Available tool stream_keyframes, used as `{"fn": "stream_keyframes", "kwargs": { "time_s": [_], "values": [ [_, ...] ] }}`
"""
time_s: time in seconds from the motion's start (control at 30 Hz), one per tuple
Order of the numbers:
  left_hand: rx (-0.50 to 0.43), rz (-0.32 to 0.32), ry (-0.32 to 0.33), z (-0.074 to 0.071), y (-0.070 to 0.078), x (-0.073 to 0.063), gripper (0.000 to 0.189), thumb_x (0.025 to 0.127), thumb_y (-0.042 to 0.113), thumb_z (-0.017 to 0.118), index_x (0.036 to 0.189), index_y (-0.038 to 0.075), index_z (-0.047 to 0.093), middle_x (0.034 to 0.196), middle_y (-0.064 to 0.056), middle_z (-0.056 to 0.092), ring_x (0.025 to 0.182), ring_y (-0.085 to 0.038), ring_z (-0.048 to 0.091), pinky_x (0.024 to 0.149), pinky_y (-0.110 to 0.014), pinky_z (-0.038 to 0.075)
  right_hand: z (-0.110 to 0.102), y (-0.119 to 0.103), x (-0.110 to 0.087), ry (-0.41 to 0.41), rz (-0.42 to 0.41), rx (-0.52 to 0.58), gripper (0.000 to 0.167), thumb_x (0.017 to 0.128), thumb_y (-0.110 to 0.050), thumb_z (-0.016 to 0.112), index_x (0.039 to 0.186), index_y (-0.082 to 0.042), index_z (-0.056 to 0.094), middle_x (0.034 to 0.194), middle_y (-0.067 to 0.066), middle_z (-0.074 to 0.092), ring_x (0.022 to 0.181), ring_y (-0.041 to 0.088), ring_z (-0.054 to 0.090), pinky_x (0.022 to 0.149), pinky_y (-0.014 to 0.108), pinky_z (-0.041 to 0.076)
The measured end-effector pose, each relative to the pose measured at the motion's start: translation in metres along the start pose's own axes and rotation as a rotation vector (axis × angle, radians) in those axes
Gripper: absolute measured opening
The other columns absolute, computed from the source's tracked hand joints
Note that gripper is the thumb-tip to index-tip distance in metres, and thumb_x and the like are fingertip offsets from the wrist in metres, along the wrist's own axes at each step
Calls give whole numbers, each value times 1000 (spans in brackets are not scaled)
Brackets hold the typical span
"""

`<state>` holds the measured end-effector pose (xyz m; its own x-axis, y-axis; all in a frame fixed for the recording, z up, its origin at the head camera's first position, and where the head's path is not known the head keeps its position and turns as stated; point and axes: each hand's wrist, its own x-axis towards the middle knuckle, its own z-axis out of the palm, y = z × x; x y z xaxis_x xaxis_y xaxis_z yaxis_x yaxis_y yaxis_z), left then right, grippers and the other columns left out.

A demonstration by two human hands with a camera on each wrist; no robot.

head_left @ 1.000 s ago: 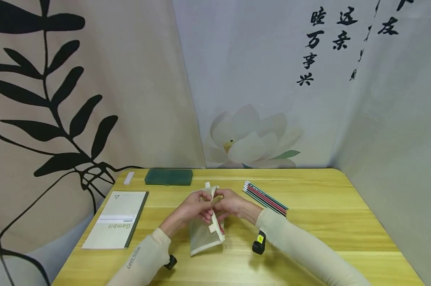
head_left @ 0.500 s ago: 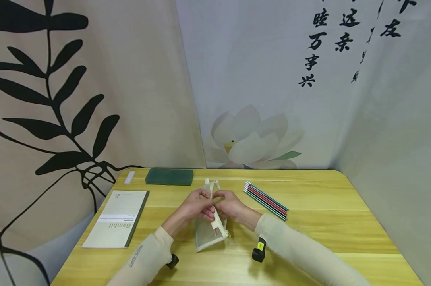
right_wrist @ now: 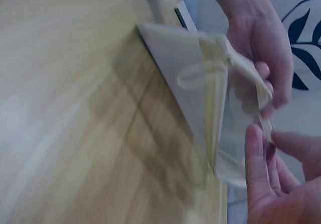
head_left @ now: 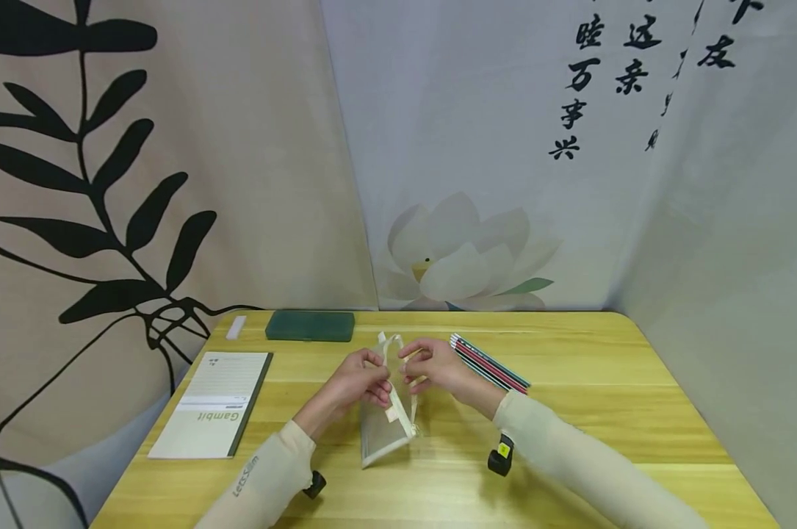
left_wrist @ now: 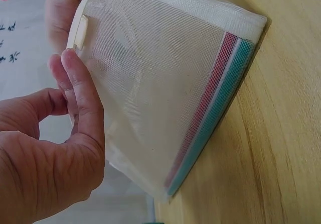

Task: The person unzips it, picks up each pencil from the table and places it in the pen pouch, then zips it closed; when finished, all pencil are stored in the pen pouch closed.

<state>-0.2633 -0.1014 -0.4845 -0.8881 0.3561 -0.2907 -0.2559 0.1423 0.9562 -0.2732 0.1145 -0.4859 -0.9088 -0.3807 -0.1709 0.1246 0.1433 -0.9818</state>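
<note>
A cream mesh zip pouch [head_left: 380,430] stands on its edge on the table, its mouth spread apart. In the left wrist view the pouch [left_wrist: 150,68] has a red and a teal stripe along its bottom. My left hand [head_left: 361,380] pinches one side of the rim between thumb and fingers. My right hand [head_left: 438,367] is at the opposite side of the mouth, fingers loosely bent with a gap between thumb and index finger. The right wrist view is blurred; there the right hand's fingers [right_wrist: 257,163] overlap the mouth, and a cord loop [right_wrist: 200,73] hangs off the zip side.
A bundle of pencils [head_left: 487,364] lies right of the pouch, close behind the right wrist. A dark green case [head_left: 310,325] and a white eraser-like piece [head_left: 236,328] lie along the back edge. A notebook [head_left: 209,404] lies at the left of the wooden table [head_left: 603,411].
My right hand has moved right, away from my left hand, and its fingers have loosened. The pouch's mouth shows wider. My left hand keeps its pinch on the rim.
</note>
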Motion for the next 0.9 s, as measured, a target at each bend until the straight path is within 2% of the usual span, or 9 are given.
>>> {"fn": "stream_keyframes", "kwargs": {
  "time_s": [0.13,0.37,0.5,0.7,0.9],
  "values": [
    [1,-7,3,0,1,0,27,101,5,56,123,-1,42,72,-4,69,57,-10,67,60,-27,66,-17,-1,-2,22,-12,-26,35,98,-11,72,130,2,63,107,21,73,87,25,75,74,40,70],
    [24,-19,32,-1,2,-1,18,102,4,50,118,3,43,72,-5,66,57,-12,65,58,-27,64,-54,4,-4,73,-56,-15,30,100,-18,71,128,-6,65,103,6,73,87,24,74,73,40,69],
    [36,-19,43,-1,0,-2,16,102,4,49,117,4,43,73,-6,66,58,-13,65,58,-28,65,-75,7,-5,112,-69,-34,32,102,-21,70,130,-8,64,104,9,73,88,26,74,72,42,69],
    [37,-6,60,-3,-2,-4,17,103,5,49,118,3,43,74,-6,67,59,-13,65,59,-29,65,-107,14,-3,181,-40,-164,31,102,-30,71,129,-14,67,94,15,66,78,25,62,67,40,63],
    [27,-19,70,-4,-3,-4,16,103,5,48,119,3,43,76,-7,67,60,-14,66,60,-30,66,-141,25,-3,124,-24,-295,34,106,-25,66,135,-9,63,95,16,64,77,25,56,64,37,57]
  ]
}}
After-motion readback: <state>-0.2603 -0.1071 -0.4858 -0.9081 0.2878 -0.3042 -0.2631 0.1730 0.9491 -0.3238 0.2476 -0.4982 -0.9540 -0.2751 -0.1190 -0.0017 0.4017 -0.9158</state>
